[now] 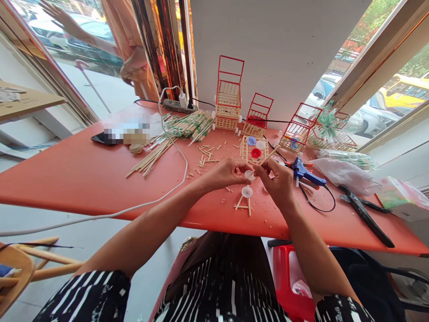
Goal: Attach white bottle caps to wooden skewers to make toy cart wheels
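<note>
My left hand (224, 173) and my right hand (279, 180) meet over the orange table (83, 174). Between their fingertips sits a small white bottle cap (250, 174), pinched by my left hand. My right hand grips a thin wooden stick (268, 158) that slants up to the right from the cap. Just below the hands, another white cap on a small stick frame (246, 199) lies on the table. Behind the hands stands a small stick basket (254, 150) with blue, white and red caps in it.
Miniature stick carts with red frames (229, 96) line the back. Loose sticks (157, 154) and green-tipped sticks (192, 125) lie left. A blue glue gun (304, 174), black pliers (363, 212), plastic bags, a power strip (176, 106) and a white cable are about. Another person stands behind the window.
</note>
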Tool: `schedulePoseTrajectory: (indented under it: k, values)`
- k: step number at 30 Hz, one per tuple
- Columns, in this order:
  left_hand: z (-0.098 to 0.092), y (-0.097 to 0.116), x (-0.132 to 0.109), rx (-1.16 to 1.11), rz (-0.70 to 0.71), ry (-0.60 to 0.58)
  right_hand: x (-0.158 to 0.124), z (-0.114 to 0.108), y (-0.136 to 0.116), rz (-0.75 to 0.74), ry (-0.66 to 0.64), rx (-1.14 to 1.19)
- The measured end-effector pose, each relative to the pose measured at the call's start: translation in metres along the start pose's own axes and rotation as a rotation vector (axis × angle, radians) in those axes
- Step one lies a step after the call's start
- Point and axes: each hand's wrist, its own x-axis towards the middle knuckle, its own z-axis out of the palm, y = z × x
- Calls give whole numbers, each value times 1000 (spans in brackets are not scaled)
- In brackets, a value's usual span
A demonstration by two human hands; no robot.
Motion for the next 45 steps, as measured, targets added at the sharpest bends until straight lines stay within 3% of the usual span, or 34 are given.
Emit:
schedulePoseTrajectory:
  k: [45]
  values:
    - [4,4,0,-73,-49,69,0,-1,-3,46,10,11]
